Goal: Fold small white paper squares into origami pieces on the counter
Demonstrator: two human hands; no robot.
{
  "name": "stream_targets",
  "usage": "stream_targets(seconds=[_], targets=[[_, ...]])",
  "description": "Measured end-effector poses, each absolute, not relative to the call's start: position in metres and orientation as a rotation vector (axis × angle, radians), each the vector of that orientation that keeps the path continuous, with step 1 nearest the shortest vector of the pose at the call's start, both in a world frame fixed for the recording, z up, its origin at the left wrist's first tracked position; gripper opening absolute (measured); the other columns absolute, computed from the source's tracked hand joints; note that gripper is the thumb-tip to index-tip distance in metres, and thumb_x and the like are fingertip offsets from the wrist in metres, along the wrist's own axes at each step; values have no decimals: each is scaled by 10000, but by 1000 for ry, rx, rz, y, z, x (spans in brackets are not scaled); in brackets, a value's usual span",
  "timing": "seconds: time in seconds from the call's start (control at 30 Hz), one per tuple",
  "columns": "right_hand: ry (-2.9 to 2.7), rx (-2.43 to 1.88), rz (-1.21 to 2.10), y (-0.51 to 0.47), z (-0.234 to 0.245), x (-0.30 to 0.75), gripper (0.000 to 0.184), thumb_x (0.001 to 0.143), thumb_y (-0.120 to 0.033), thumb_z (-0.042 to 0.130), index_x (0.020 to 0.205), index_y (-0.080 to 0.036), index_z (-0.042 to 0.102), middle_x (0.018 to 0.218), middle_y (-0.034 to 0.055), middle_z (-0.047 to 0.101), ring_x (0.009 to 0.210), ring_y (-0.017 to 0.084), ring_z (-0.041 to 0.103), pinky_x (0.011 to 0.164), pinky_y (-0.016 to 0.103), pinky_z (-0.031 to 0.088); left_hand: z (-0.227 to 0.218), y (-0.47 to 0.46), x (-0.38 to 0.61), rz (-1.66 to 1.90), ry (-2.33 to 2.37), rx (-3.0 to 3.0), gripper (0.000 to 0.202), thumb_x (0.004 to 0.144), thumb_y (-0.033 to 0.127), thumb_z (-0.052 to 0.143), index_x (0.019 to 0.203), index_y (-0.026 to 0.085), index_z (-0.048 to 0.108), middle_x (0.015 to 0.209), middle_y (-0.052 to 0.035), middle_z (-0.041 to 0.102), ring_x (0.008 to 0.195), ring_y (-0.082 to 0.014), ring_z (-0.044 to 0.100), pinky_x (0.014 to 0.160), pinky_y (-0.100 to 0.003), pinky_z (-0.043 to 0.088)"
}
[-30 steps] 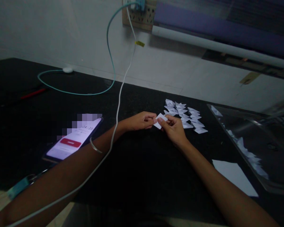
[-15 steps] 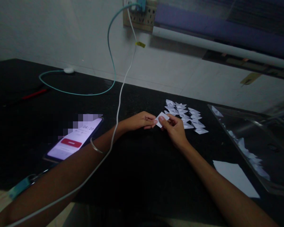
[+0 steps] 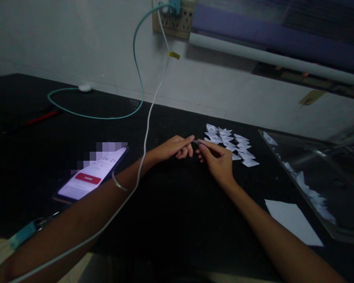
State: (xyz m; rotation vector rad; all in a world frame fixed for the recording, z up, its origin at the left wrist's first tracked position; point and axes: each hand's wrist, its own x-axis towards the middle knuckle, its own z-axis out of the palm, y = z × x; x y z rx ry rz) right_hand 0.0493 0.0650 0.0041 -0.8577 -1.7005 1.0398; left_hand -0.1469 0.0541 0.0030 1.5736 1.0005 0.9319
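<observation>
A small folded piece of white paper (image 3: 196,142) is seen nearly edge-on between my two hands above the black countertop. My right hand (image 3: 217,158) pinches it between thumb and fingers. My left hand (image 3: 177,147) meets its left end at the thumb and forefinger, with the other fingers curled below. Just beyond my right hand, several folded white paper boats (image 3: 230,145) stand in rows, and my right hand partly hides the nearest ones.
A stack of white paper sheets (image 3: 293,222) lies right of my right forearm. Behind it is a steel sink (image 3: 339,184). A lit phone (image 3: 88,179) rests left of my left forearm. A white cable (image 3: 148,129) hangs across that forearm; a teal cable (image 3: 100,117) loops behind.
The folded paper has turned from showing its flat face to nearly edge-on. My left thumb has risen and my left fingers have shifted; the paper boats have stayed put.
</observation>
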Motion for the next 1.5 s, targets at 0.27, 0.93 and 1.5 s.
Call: stream_targets(seconds=[0.27,0.93,1.5], targets=[[-1906,-697,1052,64,9,57,264,938,-367,586,1130,-297,754,1056,32,729,789,175,649,758,362,533,5,55,-146,1012,990,1509,282,978,321,504,773,146,590,543,35,544,455,-64,466,475,-195,334],[-1743,-860,947,71,1,49,133,825,-351,716,868,-226,697,838,30,692,779,182,637,691,324,533,6,49,-145,921,995,1688,339,999,427,460,767,183,506,549,40,501,484,-81,407,507,-222,293],[-1787,-853,802,66,4,50,80,854,-293,701,866,-217,721,810,29,681,721,170,614,638,312,503,7,50,-147,907,959,1646,341,926,386,570,674,162,521,550,41,512,480,-63,413,490,-209,282]])
